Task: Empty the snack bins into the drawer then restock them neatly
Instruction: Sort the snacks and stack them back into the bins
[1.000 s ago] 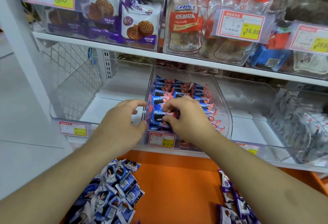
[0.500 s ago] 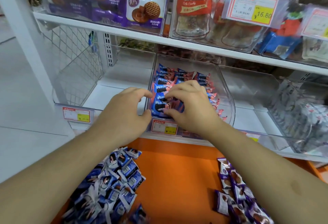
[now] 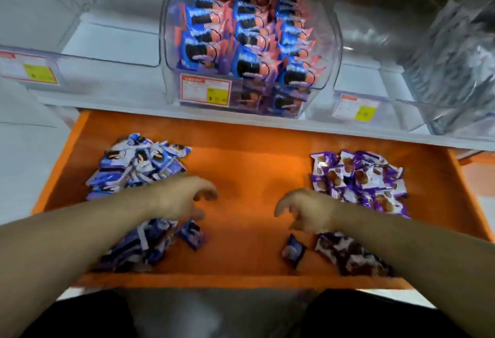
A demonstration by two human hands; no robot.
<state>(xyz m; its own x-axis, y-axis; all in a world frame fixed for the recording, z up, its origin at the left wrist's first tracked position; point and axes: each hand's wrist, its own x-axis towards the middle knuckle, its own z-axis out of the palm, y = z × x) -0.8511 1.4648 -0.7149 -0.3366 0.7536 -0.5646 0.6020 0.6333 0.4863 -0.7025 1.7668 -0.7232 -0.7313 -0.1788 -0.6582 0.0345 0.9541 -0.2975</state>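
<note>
The orange drawer (image 3: 246,177) stands pulled out below the shelf. A heap of blue-and-white cookie packets (image 3: 139,166) lies at its left, a heap of purple packets (image 3: 359,177) at its right. My left hand (image 3: 182,198) hovers over the drawer beside the blue heap, fingers loosely curled and holding nothing. My right hand (image 3: 308,212) hovers near the purple heap, likewise loose with nothing in it. The middle clear bin (image 3: 171,70) on the shelf holds neat rows of blue-and-pink cookie packets (image 3: 246,40).
A clear bin (image 3: 80,62) at the left and another (image 3: 380,83) at the right hold no packets. A further clear bin (image 3: 460,70) stands at far right. A single dark packet (image 3: 293,250) lies near the drawer's front. Yellow price tags front the bins.
Both hands have left the middle bin and come down over the drawer. The view has tilted down, so the upper shelf is out of sight.
</note>
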